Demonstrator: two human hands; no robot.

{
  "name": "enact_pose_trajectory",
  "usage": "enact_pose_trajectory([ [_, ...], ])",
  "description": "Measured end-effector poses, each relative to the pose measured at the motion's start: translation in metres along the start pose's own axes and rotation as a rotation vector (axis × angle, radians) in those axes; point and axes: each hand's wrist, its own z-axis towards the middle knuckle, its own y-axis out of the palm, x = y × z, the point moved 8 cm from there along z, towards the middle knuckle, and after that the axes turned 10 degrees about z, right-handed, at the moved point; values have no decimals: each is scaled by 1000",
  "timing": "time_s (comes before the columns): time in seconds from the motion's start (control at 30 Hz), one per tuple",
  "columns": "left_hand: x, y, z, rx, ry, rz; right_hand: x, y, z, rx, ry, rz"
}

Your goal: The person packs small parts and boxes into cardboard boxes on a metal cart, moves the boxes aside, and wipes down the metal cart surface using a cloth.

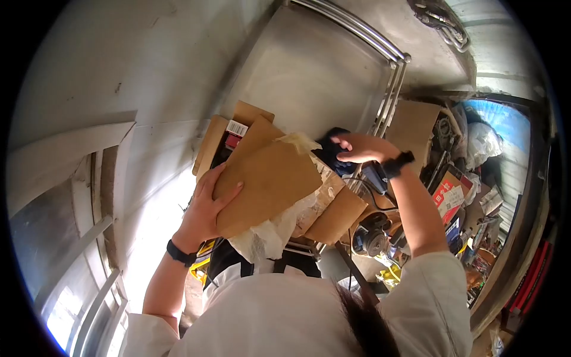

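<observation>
My left hand (208, 205) lies on the left edge of a brown cardboard flap (270, 178), with the thumb on its face and the fingers spread along the edge. Under and beside the flap is an open cardboard box, with crumpled whitish wrapping (267, 235) hanging from its near side. At the box's right side, my right hand (357, 147) has its fingers curled on a dark item (334, 149), whose shape I cannot make out. A black device with a cable (375, 175) hangs just below the right wrist.
A metal cart tray (309, 71) with tubular rails lies beyond the box. To the right, another cardboard box (410, 128) stands beside a cluttered heap with plastic bags (483, 143). A round black machine (370, 235) is below. A pale wall and window frame (71, 154) stand left.
</observation>
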Motion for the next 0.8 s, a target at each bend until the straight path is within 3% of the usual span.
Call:
enact_pose_trajectory([
  [0.03, 2, -3, 1, 2, 15, -2, -30, -13, -30, 229, -244, 148],
  [0.1, 6, -6, 4, 10, 37, -18, -92, -14, -69, 327, -546, 349],
  [0.2, 7, -14, 10, 13, 58, -49, -131, 8, -72, 469, -862, 164],
  [0.3, 8, -25, 17, 26, 63, -91, -137, 17, -60, 425, -842, 240],
  [0.4, 8, -31, 21, -45, 89, 29, -129, 27, -61, 471, -723, 50],
  [0.53, 32, -55, 44, -14, 218, 34, -105, 31, -59, 584, -759, 138],
  [0.67, 56, -86, 86, -20, 296, 41, -78, 4, -78, 673, -938, 388],
  [0.7, 56, -93, 100, 34, 213, 2, -68, -2, -82, 693, -986, 523],
  [0.77, 52, -101, 123, 134, 41, -81, -67, -20, -101, 917, -1109, 360],
  [0.8, 48, -102, 125, 200, 0, -52, -56, -32, -95, 904, -1069, 551],
])
